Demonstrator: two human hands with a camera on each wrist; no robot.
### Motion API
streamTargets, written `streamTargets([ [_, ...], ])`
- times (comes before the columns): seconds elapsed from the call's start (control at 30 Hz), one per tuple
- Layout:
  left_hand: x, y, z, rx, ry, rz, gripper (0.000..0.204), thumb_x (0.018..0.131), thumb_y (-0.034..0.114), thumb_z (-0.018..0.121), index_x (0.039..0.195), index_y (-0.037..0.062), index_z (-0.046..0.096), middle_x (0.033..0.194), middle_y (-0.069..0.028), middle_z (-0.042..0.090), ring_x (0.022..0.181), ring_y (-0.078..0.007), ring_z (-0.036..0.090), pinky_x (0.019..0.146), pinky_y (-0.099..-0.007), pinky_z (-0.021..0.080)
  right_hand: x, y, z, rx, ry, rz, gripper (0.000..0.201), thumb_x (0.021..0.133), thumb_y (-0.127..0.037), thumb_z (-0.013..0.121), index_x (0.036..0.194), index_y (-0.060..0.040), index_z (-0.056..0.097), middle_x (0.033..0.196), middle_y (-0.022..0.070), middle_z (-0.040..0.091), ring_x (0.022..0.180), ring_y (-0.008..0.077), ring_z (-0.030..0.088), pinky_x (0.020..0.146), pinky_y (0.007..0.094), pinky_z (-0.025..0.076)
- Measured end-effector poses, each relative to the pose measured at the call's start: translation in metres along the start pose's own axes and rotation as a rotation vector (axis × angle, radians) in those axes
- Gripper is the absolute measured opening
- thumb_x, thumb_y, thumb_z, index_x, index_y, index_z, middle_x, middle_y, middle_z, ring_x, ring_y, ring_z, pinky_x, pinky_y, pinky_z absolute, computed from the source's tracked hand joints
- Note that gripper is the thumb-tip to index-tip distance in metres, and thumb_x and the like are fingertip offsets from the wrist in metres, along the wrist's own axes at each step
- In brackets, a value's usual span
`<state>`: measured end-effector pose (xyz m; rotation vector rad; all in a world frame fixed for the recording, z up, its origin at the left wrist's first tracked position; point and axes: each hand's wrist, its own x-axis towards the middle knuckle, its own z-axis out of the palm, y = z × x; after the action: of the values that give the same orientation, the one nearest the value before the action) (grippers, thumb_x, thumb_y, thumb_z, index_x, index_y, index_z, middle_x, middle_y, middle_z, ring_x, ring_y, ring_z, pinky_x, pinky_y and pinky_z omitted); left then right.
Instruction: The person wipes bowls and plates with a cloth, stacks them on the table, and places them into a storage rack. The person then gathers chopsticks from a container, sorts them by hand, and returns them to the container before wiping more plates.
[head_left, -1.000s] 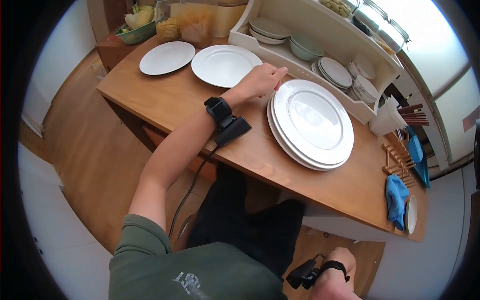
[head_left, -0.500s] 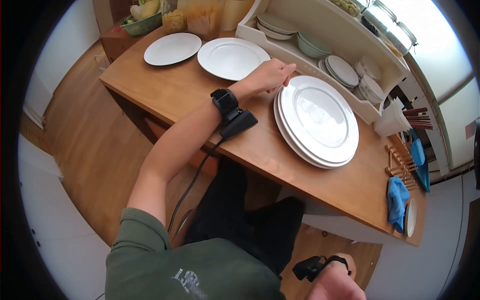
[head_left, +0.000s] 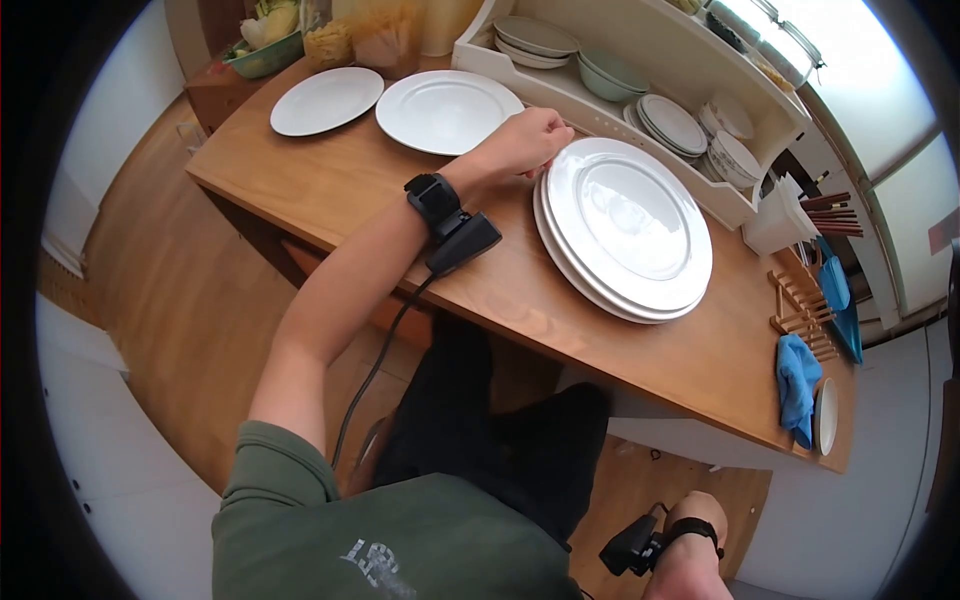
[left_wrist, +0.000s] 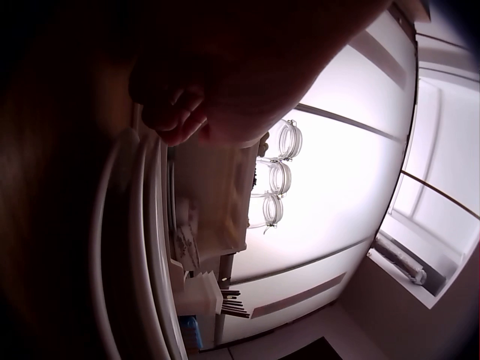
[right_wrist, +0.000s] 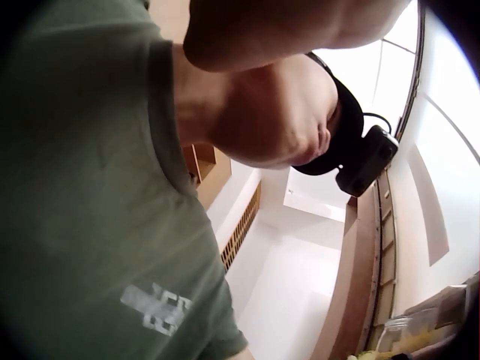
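Observation:
My left hand (head_left: 525, 142) is beside the upper left rim of a stack of large white plates (head_left: 630, 215), its fingers loosely curled and nothing seen in them. In the left wrist view, the curled fingers (left_wrist: 176, 120) are close to the plate rims (left_wrist: 142, 225); whether they touch is unclear. Two separate white plates, one smaller (head_left: 328, 100) and one larger (head_left: 447, 110), lie left of the stack. Below the table edge is my right hand (head_left: 700, 510), its fingers hidden. Only part of that hand (right_wrist: 292, 34) crosses the top of the right wrist view.
Behind the plates, a cream shelf (head_left: 560, 90) holds bowls (head_left: 612, 75) and small plates (head_left: 672, 125). Toward the right are a white chopstick holder (head_left: 778, 220), a wooden rack (head_left: 800, 305), a blue cloth (head_left: 797, 388) and a small dish (head_left: 826, 415). Jars and a green bowl (head_left: 265, 55) are at upper left.
The head view has shifted slightly. My left hand stays beside the stack, its fingers more bent than at first. My right wrist has turned, and the plates lie as before.

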<state>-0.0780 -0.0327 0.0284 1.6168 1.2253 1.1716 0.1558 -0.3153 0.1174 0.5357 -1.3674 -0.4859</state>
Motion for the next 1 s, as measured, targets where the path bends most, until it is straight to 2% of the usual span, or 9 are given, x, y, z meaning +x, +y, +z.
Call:
streamTargets([
  [0.1,0.001,0.001,0.001,-0.037,0.007,0.001,0.025,0.092,0.022,0.050,0.089,-0.0027,0.055,0.061,-0.0047,0.055,0.042,-0.0100,0.046,0.038,-0.0256,0.037,-0.006,-0.008,-0.018,0.290,-0.044,0.177,0.032,0.087,-0.002,0.050,0.119,-0.0030,0.055,0.119,0.0068,0.053,0.107,0.0185,0.052,0.093,0.0305,0.043],
  [0.17,0.003,-0.002,0.001,-0.011,0.017,-0.047,0.024,0.091,0.021,0.051,0.092,-0.0032,0.054,0.061,-0.0048,0.056,0.043,-0.0100,0.046,0.038,-0.0254,0.037,-0.008,-0.004,-0.051,0.339,-0.695,0.523,0.044,0.084,-0.013,0.060,0.126,-0.0185,0.052,0.127,0.0104,0.051,0.109,0.0219,0.054,0.098,0.0345,0.041],
  [0.23,0.001,-0.001,0.001,0.001,0.008,-0.055,0.025,0.091,0.021,0.051,0.093,-0.0034,0.054,0.061,-0.0045,0.055,0.043,-0.0098,0.046,0.038,-0.0254,0.037,-0.014,0.011,-0.063,0.064,-0.889,0.740,0.021,0.084,-0.020,0.054,0.092,-0.0039,0.064,0.079,0.0122,0.063,0.081,0.0294,0.061,0.078,0.0443,0.048],
  [0.3,-0.001,-0.002,0.002,0.020,-0.012,-0.069,0.025,0.091,0.021,0.051,0.094,-0.0036,0.054,0.061,-0.0042,0.055,0.044,-0.0097,0.046,0.038,-0.0253,0.037,-0.032,0.047,-0.063,-0.684,-1.205,0.404,0.010,0.077,0.004,0.056,0.083,-0.0016,0.062,0.077,0.0118,0.061,0.062,0.0235,0.057,0.059,0.0325,0.047],
  [0.33,-0.001,0.000,0.000,0.046,-0.035,-0.077,0.025,0.091,0.021,0.052,0.096,-0.0038,0.055,0.060,-0.0039,0.055,0.043,-0.0097,0.046,0.038,-0.0254,0.037,-0.056,0.083,-0.067,-0.549,-1.018,0.650,0.006,0.078,-0.004,0.063,0.083,-0.0031,0.063,0.073,0.0085,0.061,0.064,0.0246,0.058,0.062,0.0404,0.049],
  [0.4,-0.001,0.002,0.001,0.072,-0.046,-0.072,0.028,0.091,0.021,0.053,0.099,-0.0056,0.056,0.059,-0.0040,0.053,0.042,-0.0100,0.045,0.037,-0.0255,0.036,-0.081,0.140,-0.068,-0.505,-1.125,1.085,0.022,0.084,-0.012,0.063,0.100,0.0025,0.060,0.085,0.0161,0.063,0.075,0.0283,0.063,0.071,0.0355,0.049],
  [0.53,0.003,-0.002,0.003,0.092,-0.082,-0.100,0.026,0.093,0.020,0.054,0.103,-0.0046,0.055,0.056,0.0003,0.049,0.039,-0.0070,0.039,0.034,-0.0224,0.030,-0.175,0.195,-0.118,-0.683,-1.537,1.213,0.049,0.090,-0.034,0.055,0.120,0.0052,0.052,0.110,0.0242,0.060,0.105,0.0359,0.058,0.090,0.0398,0.045],
  [0.7,0.002,-0.002,0.004,0.100,-0.106,-0.083,0.033,0.090,0.020,0.059,0.108,-0.0072,0.054,0.056,-0.0014,0.052,0.038,-0.0081,0.040,0.034,-0.0236,0.030,-0.212,0.201,-0.116,-0.464,-1.568,1.565,0.057,0.089,-0.037,0.057,0.119,0.0100,0.048,0.112,0.0313,0.057,0.107,0.0407,0.056,0.091,0.0411,0.044],
  [1.0,-0.003,-0.001,0.005,0.161,-0.094,-0.055,0.036,0.088,0.020,0.061,0.112,-0.0058,0.053,0.058,-0.0028,0.055,0.039,-0.0076,0.041,0.034,-0.0234,0.029,-0.204,0.184,-0.143,-0.466,-1.381,1.630,0.053,0.087,-0.036,0.060,0.118,0.0072,0.051,0.108,0.0278,0.061,0.100,0.0375,0.061,0.086,0.0397,0.047],
])
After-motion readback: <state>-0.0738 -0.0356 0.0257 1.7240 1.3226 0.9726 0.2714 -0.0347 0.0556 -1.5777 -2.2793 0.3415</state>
